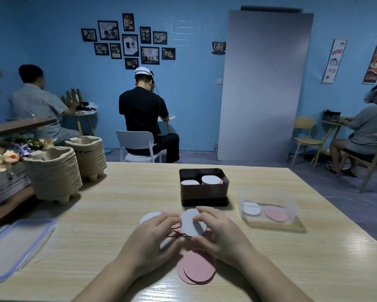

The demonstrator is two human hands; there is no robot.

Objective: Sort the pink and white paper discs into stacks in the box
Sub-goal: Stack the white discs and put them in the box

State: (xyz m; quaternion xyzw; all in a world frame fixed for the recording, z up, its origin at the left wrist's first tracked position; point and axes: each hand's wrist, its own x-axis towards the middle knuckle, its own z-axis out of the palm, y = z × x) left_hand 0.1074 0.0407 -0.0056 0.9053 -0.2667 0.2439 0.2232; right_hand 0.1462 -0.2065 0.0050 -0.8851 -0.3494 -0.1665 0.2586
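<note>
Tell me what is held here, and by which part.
A white disc, pinched at its right edge by the right hand. The left hand touches its left edge; whether it grips cannot be told.
</note>
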